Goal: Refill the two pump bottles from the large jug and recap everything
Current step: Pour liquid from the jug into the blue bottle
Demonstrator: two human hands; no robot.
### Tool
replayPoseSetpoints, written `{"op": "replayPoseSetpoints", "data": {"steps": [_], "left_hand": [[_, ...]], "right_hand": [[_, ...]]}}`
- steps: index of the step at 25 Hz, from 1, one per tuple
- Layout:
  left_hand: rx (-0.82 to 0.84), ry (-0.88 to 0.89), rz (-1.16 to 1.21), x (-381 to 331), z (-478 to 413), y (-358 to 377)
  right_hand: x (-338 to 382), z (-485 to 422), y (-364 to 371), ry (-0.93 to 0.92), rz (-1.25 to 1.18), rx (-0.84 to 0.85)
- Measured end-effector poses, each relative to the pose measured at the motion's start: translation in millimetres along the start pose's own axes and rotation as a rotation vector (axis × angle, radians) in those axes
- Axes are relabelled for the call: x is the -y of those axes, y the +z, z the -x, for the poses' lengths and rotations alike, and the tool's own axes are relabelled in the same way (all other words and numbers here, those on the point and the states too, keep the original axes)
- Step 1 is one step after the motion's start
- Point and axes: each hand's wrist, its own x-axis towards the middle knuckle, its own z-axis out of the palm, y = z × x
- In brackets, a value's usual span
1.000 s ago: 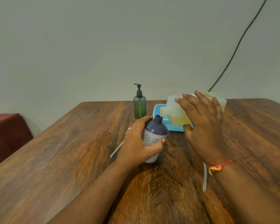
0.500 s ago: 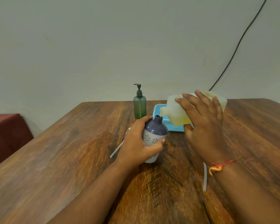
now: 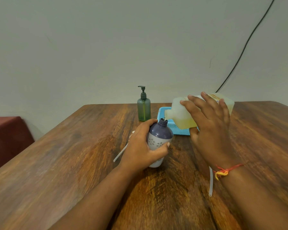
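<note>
My left hand (image 3: 140, 151) grips a purple-and-white bottle (image 3: 160, 135) with its neck uncapped, tilted a little to the right on the table. My right hand (image 3: 209, 130) holds the large translucent jug (image 3: 179, 116) on its side, with yellow liquid in it. The jug's spout sits just above the bottle's open neck. A green pump bottle (image 3: 143, 107) with its pump on stands upright farther back. A pump tube (image 3: 121, 151) pokes out from behind my left hand; its head is hidden. Another clear tube (image 3: 211, 181) lies by my right wrist.
A blue plastic basket (image 3: 178, 130) sits behind the jug on the wooden table (image 3: 73, 163). A dark red seat (image 3: 7, 138) stands off the table's left edge. A black cable (image 3: 244, 45) runs down the wall at the right.
</note>
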Motion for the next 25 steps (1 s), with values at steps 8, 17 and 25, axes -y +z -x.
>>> {"op": "replayPoseSetpoints", "data": {"steps": [8, 17, 25], "left_hand": [[0.002, -0.013, 0.009, -0.6, 0.2, 0.2], [0.003, -0.003, 0.002, -0.2, -0.2, -0.2], [0.004, 0.003, 0.003, -1.9, -0.1, -0.2]], "right_hand": [[0.3, -0.7, -0.5, 0.006, 0.006, -0.004], [2.0, -0.9, -1.1, 0.003, 0.011, -0.004], [2.7, -1.4, -2.1, -0.004, 0.01, -0.005]]}}
